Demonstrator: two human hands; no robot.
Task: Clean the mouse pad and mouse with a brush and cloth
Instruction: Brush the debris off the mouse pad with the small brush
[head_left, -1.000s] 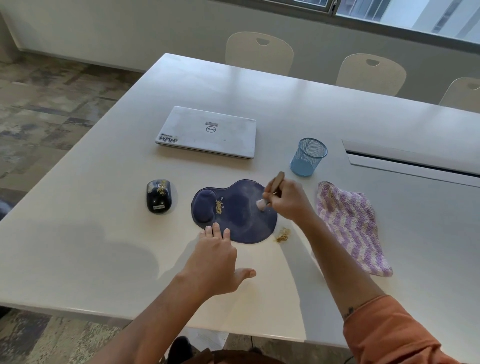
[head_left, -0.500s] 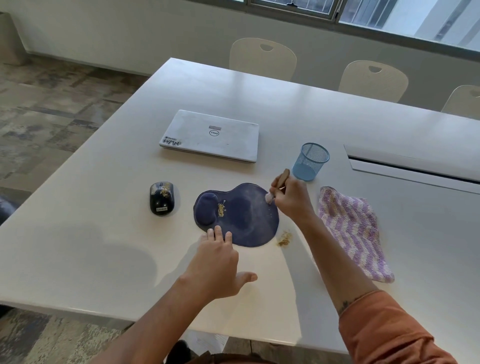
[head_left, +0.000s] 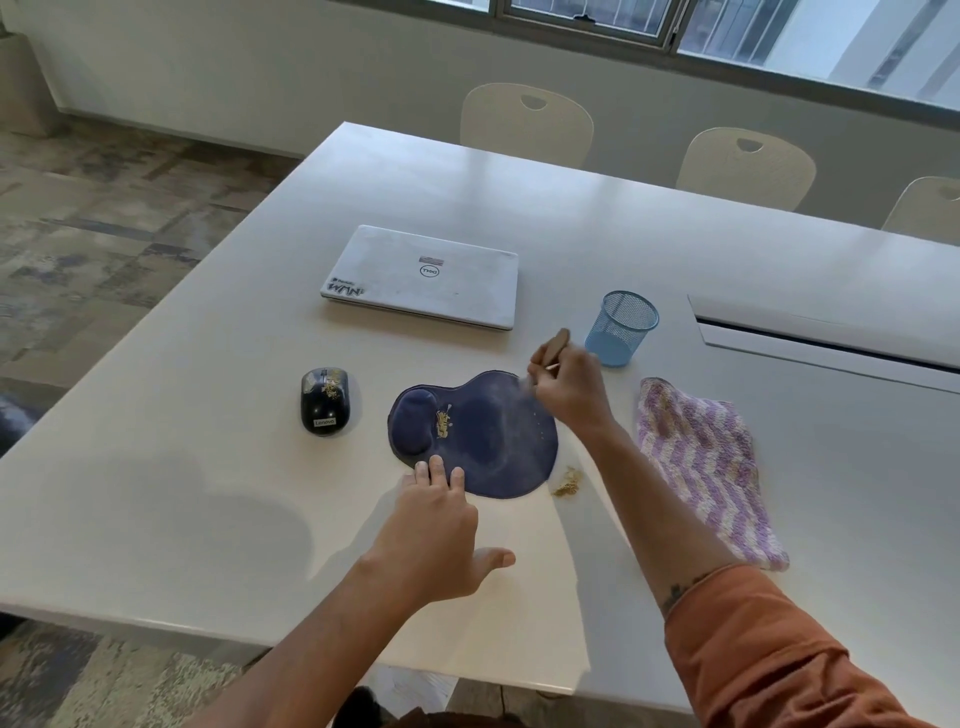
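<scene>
The right hand (head_left: 569, 392) is curled around a small brush (head_left: 551, 349); its wooden handle sticks up out of the fist, and the bristle end is blurred at the far right edge of the mouse pad (head_left: 475, 436). The left hand (head_left: 434, 535) is flat and open, with straight fingers (head_left: 436, 467) that press on the near edge of the pad and the thumb spread to the side on the desk (head_left: 182, 493). The dark blue pad lies in the middle of the desk and has golden crumbs (head_left: 443, 422) beside its wrist cushion. A small heap of debris (head_left: 567, 481) lies on the desk just beside the pad's near right edge. The black mouse (head_left: 325, 401) stands left of the pad, apart from it, with the same crumbs on top. The purple and white cloth (head_left: 709, 467) lies right of the right arm. A blue mesh cup (head_left: 621, 328) stands behind the right hand, and a closed laptop (head_left: 423, 276) lies further back.
</scene>
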